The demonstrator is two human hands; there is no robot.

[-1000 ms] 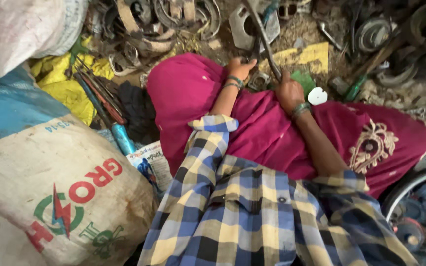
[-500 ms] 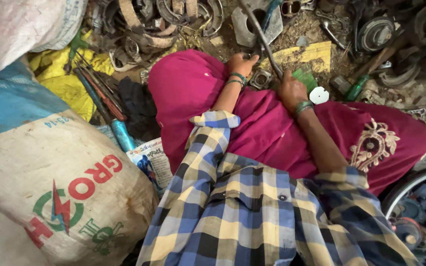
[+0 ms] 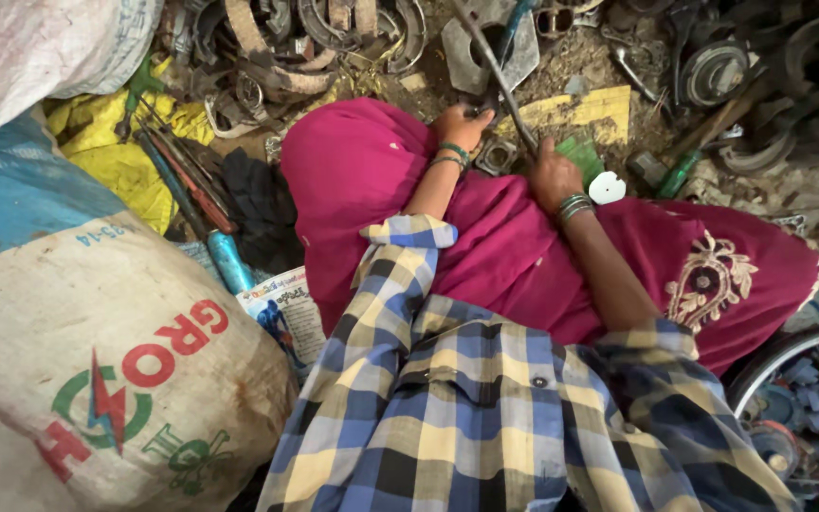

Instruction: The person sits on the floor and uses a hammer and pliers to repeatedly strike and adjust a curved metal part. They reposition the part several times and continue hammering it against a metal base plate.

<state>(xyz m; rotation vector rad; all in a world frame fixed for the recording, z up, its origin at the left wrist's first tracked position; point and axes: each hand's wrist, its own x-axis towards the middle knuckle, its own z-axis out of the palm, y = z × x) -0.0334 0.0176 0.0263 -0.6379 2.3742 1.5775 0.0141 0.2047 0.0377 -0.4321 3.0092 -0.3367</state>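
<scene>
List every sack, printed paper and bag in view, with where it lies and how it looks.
Printed sack: lower left, bulging, off-white with red and green print.
White sack: top left corner, woven, plain.
Printed paper: beside the printed sack, crumpled, white and blue.
Yellow bag: upper left, crumpled on the ground.

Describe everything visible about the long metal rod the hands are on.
The metal rod is thin, grey and dull, seemingly steel. It slants from the top of the picture down toward the right hand, which grips its lower end. The left hand rests beside it. It crosses a flat metal plate on dirt.
</scene>
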